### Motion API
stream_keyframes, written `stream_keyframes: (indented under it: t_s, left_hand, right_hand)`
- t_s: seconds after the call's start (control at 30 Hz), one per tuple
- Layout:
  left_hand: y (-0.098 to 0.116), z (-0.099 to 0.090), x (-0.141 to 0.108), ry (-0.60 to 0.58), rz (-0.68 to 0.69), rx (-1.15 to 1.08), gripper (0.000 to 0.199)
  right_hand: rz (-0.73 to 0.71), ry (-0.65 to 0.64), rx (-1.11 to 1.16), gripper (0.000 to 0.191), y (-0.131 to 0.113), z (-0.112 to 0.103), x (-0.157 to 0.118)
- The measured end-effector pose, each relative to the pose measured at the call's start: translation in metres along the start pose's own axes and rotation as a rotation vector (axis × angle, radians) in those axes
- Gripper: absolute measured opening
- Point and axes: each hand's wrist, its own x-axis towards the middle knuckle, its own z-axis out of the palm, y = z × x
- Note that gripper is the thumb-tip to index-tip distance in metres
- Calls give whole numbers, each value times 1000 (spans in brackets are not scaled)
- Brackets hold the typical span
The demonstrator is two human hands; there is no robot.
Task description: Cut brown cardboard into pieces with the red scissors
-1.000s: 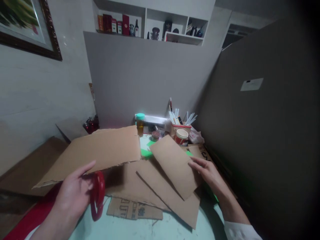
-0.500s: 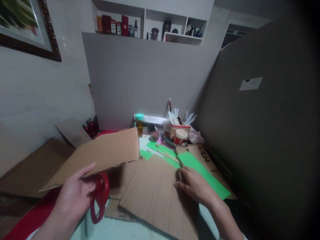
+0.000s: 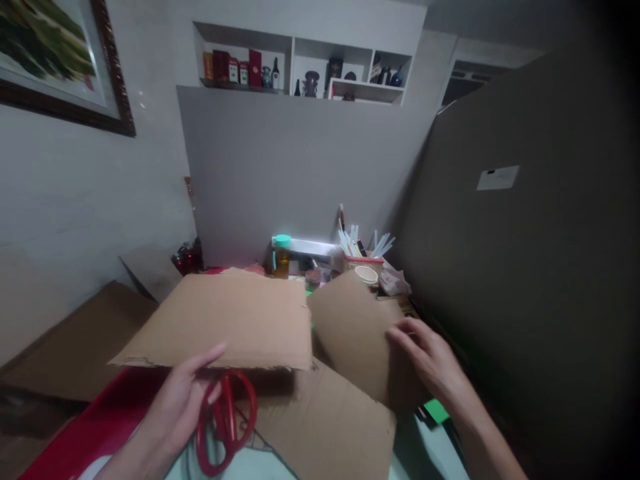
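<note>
My left hand [image 3: 187,393] is closed on the near edge of a cardboard piece [image 3: 240,313], thumb on top. Red-handled scissors [image 3: 227,420] hang from the same hand, their handles toward me and the blades hidden. My right hand [image 3: 425,347] pinches the right edge of a second cardboard piece [image 3: 355,333], which is tilted up off the table. Under both lies another cardboard sheet [image 3: 325,427] on the pale table top [image 3: 245,467]. A bit of green paper [image 3: 436,411] shows below my right wrist.
Behind the cardboard stand a bottle with a turquoise lid [image 3: 282,257], a small jar [image 3: 313,279], a paper cup [image 3: 367,275] and a holder full of sticks [image 3: 364,260]. More cardboard [image 3: 80,340] leans at the left. Grey panels [image 3: 300,167] rise behind and to the right.
My right hand has lifted a cardboard piece and moved right, covering most of the green paper and uncovering a sheet beneath. My left hand has shifted right with its cardboard and the scissors.
</note>
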Motion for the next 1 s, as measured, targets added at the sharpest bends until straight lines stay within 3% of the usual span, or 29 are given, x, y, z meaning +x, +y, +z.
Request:
stream_keyframes:
  t_s: [0.1,0.17,0.23,0.3,0.37,0.47,0.57,0.67,0.73,0.87,1.0]
  left_hand:
    - [-9,-3,-3,-128,22,95,18]
    - [-16,-4,-7,-210,2,168,19]
    - [-23,-6,-12,-274,-30,226,22]
    - [-31,-8,-15,-345,-59,293,28]
    - [-37,-11,-17,-444,-92,383,36]
    - [-44,-12,-19,-612,-145,471,42]
    - [-47,-7,-22,-744,-153,364,30]
    - [-46,-2,-23,-840,-113,267,35]
    - [-43,-2,-22,-870,-90,323,36]
    - [-33,-8,-21,-837,-125,546,29]
    - [-31,-14,-20,-767,-173,496,21]
  right_hand:
    - [7,385,18,38,-4,-25,-6]
    - [30,536,113,36,-11,-35,-12]
    - [47,486,315,34,-22,-34,-18]
    - [5,293,443,29,-37,-24,-21]
    - [-120,97,385,23,-52,-7,-22]
    - [-275,-42,252,25,-63,17,-23]
    - [-297,-75,223,28,-62,35,-27]
    - [-365,-66,211,27,-56,46,-31]
    - [-432,-47,192,24,-54,50,-33]
    - [-553,44,144,16,-55,56,-37]
    - [-596,127,28,18,-57,53,-39]
